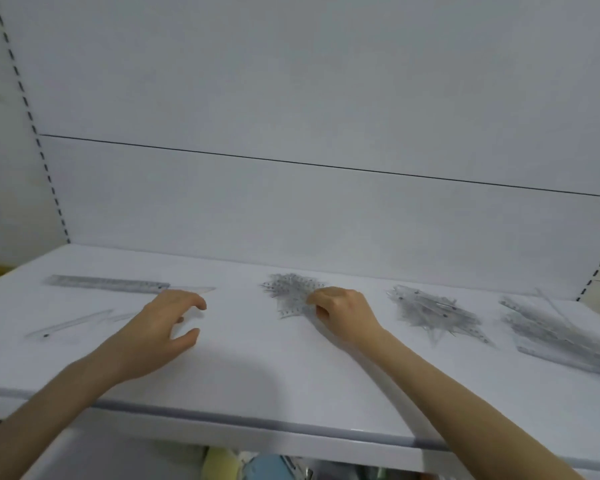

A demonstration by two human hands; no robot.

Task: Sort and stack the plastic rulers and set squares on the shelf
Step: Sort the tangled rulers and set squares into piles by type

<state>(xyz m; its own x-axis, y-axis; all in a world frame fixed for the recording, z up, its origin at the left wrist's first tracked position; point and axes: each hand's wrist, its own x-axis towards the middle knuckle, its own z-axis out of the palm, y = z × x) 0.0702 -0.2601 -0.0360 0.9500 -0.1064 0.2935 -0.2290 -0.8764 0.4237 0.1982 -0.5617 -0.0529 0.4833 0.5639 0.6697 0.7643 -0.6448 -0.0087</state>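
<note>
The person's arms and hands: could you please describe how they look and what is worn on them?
The left forearm and right forearm are bare; no sleeves show. The left hand and right hand wear no gloves, and no watch or bracelet shows at either wrist. The picture is too blurred to rule out a thin ring.

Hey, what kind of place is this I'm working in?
Likely a shop or stockroom: a white display shelf with a slotted upright behind it, heaps of clear plastic rulers along it, and more goods below.
</note>
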